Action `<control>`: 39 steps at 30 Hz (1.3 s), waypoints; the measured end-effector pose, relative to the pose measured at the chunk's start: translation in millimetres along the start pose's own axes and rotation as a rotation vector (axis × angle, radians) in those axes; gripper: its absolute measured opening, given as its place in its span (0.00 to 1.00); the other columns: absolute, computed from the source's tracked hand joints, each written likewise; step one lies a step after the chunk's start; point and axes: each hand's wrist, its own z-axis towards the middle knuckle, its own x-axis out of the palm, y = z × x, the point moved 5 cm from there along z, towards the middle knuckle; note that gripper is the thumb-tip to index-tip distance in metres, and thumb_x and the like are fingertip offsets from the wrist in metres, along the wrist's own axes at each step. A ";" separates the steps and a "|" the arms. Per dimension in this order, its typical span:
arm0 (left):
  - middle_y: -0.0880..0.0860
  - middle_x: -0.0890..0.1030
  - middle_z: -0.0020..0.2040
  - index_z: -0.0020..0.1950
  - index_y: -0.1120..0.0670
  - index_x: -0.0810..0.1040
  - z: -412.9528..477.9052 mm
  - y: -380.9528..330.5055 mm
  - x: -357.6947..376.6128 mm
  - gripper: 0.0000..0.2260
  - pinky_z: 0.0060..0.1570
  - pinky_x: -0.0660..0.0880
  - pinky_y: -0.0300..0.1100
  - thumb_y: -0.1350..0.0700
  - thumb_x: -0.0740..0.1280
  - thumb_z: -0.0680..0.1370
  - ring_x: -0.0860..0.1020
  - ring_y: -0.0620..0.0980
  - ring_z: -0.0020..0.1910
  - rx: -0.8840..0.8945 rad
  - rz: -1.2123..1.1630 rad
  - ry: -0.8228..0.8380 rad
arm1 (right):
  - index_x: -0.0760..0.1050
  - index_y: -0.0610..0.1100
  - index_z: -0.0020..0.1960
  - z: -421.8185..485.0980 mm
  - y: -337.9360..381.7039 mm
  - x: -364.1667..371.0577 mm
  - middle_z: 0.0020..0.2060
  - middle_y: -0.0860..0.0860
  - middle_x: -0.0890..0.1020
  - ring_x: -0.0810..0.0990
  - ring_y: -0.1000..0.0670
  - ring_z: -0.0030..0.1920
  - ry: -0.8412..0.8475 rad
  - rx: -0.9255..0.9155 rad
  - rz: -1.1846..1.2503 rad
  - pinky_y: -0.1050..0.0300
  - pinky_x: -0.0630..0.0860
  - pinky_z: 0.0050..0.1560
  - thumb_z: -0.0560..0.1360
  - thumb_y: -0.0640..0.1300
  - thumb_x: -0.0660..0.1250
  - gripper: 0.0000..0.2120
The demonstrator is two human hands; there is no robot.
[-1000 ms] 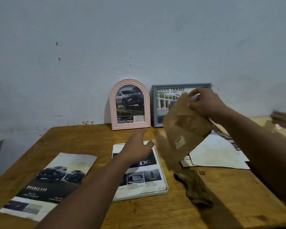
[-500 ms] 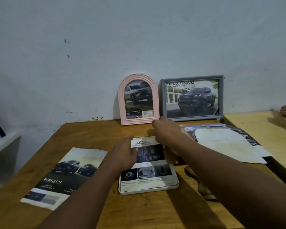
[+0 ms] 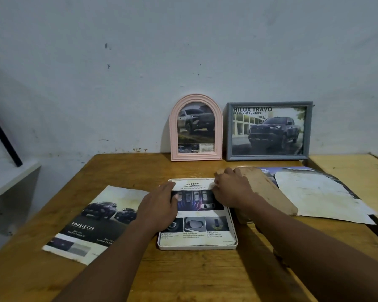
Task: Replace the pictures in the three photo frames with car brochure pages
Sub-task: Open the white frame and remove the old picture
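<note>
A white photo frame [image 3: 197, 247] lies flat on the wooden table [image 3: 183, 277] with a "Safety" car brochure page [image 3: 194, 215] inside it. My left hand [image 3: 159, 205] rests flat on the page's left side. My right hand [image 3: 231, 190] is at the frame's upper right corner and grips the edge of a brown backing board [image 3: 268, 192], which leans tilted to the right of the frame. A pink arched frame [image 3: 196, 127] and a grey frame [image 3: 268, 130] stand against the wall, each showing a truck picture.
A "Double Cab" brochure page [image 3: 92, 221] lies at the left of the table. Loose sheets and an open brochure [image 3: 319, 192] lie at the right. A lighter second table [image 3: 347, 164] adjoins on the right, and a white shelf [image 3: 7, 177] stands at the left.
My right hand brought the brown board down from in front of the grey frame to the right side of the white frame. My left hand settled onto the page.
</note>
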 end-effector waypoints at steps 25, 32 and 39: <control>0.50 0.64 0.79 0.80 0.50 0.62 -8.7 -3.5 1.1 0.22 0.68 0.70 0.46 0.51 0.55 0.85 0.66 0.48 0.75 0.069 -0.087 -0.164 | 0.71 0.46 0.68 6.1 14.4 12.2 0.68 0.44 0.66 0.63 0.41 0.68 -0.035 0.185 0.098 0.40 0.65 0.64 0.75 0.65 0.64 0.30; 0.49 0.71 0.74 0.78 0.50 0.65 -10.3 -4.6 -3.0 0.20 0.57 0.77 0.45 0.51 0.56 0.85 0.75 0.46 0.65 0.093 -0.136 -0.232 | 0.71 0.46 0.66 8.7 17.7 9.3 0.69 0.44 0.65 0.62 0.41 0.69 -0.016 0.206 0.099 0.39 0.65 0.63 0.75 0.63 0.66 0.27; 0.49 0.74 0.71 0.76 0.50 0.67 -13.9 -3.5 -7.7 0.19 0.53 0.77 0.38 0.54 0.57 0.85 0.76 0.44 0.61 0.073 -0.202 -0.295 | 0.72 0.46 0.67 10.4 18.8 8.0 0.70 0.44 0.64 0.61 0.40 0.69 0.042 0.213 0.069 0.38 0.66 0.62 0.75 0.64 0.65 0.28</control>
